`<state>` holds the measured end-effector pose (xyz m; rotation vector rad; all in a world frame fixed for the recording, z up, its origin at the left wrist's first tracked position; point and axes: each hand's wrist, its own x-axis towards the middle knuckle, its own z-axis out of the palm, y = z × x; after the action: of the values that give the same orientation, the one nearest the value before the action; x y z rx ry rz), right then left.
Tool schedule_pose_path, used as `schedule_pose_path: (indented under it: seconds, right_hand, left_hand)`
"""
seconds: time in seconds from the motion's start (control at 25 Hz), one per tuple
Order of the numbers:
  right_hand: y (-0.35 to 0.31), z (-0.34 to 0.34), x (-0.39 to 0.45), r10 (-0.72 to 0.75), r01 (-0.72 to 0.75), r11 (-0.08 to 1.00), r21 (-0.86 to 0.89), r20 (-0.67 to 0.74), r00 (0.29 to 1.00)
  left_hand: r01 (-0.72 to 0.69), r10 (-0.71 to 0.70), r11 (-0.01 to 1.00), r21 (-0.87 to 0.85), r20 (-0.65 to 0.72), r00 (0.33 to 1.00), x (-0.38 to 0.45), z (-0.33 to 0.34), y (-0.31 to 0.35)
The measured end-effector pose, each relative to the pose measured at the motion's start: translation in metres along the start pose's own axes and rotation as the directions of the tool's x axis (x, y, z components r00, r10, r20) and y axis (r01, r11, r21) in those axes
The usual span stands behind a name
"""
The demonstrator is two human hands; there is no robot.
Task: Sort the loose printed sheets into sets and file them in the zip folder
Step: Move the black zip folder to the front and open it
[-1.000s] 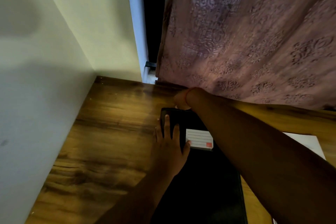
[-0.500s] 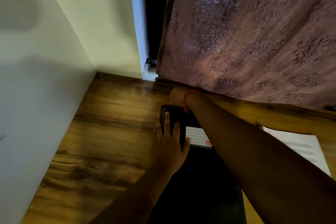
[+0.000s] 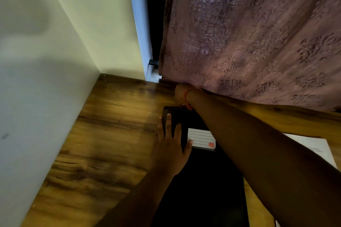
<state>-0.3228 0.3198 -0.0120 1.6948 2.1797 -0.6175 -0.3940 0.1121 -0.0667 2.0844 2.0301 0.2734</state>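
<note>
Nearest, running up from the bottom edge: a black zip folder (image 3: 201, 180), flat on a wooden desk (image 3: 103, 143), long side pointing away toward the far edge. On its cover, a white lined label (image 3: 201, 138) with a small red patch at one corner. Lying on the folder's far left part: the left hand (image 3: 170, 150), palm down, fingers straight and spread across the black cover, thumb tip touching the near left corner of the label, outermost finger at the folder's left edge. Crossing over the folder from the lower right: the right forearm, hiding much of the folder's right side. To the right, partly behind that forearm: a white printed sheet (image 3: 317, 146) flat on the desk, a few lines of text just visible, too small to read. Farther off, at the folder's far end: the right hand (image 3: 181, 94), wrist ringed by a red thread (image 3: 187, 97), fingers turned away and hidden, so cannot tell whether curled on anything or loose. Just beyond that hand: the lower hem of a mauve patterned curtain (image 3: 249, 42) hanging over the desk's far edge. Left of the curtain, a dark gap and a pale frame; left again, cream walls (image 3: 55, 42) meeting in a corner at the desk.
</note>
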Motion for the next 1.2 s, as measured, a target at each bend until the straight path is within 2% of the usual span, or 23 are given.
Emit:
schedule_pose_path:
  seconds: [0.16,0.32,0.48,0.64,0.72,0.8,0.84,0.92,1.08,1.2]
  right_hand:
    - [0.022,0.006,-0.004,-0.042,0.043,0.999,-0.010,0.048,0.998]
    - [0.038,0.003,-0.021,-0.299,0.291,0.951,0.102,0.066,0.952]
    - [0.047,0.010,-0.022,-0.449,0.449,0.893,0.000,0.034,0.893]
    - [0.048,0.009,-0.022,-0.565,0.556,0.804,-0.213,0.019,0.825]
    - [0.051,0.015,-0.022,-0.635,0.591,0.749,-0.301,-0.071,0.769]
    - [0.055,0.026,-0.016,-0.653,0.583,0.740,-0.335,-0.152,0.742]
    - [0.057,0.033,-0.010,-0.666,0.603,0.737,-0.306,-0.177,0.725]
    - [0.067,0.035,-0.008,-0.621,0.586,0.780,-0.222,-0.151,0.769]
    - [0.095,0.031,-0.013,-0.658,0.609,0.750,-0.256,-0.209,0.723]
    - [0.119,0.028,-0.024,-0.637,0.641,0.767,-0.021,-0.143,0.758]
  left_hand:
    - [0.007,-0.007,1.000,-0.003,-0.004,1.000,0.000,0.000,0.000]
    - [0.011,-0.011,1.000,0.005,0.005,1.000,-0.001,0.000,0.001]
    - [0.012,-0.012,1.000,0.015,0.020,1.000,-0.002,-0.001,0.003]
    - [-0.004,0.005,1.000,-0.029,0.022,1.000,0.025,-0.006,0.002]
    - [0.003,-0.001,0.999,-0.047,0.050,0.999,0.045,-0.009,0.002]
    - [0.003,-0.002,1.000,-0.021,0.056,0.998,0.053,-0.010,0.003]
    - [0.005,-0.004,1.000,-0.009,0.042,0.999,0.053,-0.009,0.003]
    - [0.010,-0.010,1.000,0.005,0.006,1.000,0.050,-0.008,0.003]
    - [0.032,-0.032,0.999,0.036,-0.027,0.999,0.051,-0.005,0.002]
    - [0.033,-0.033,0.999,0.032,-0.006,0.999,0.049,-0.004,0.002]
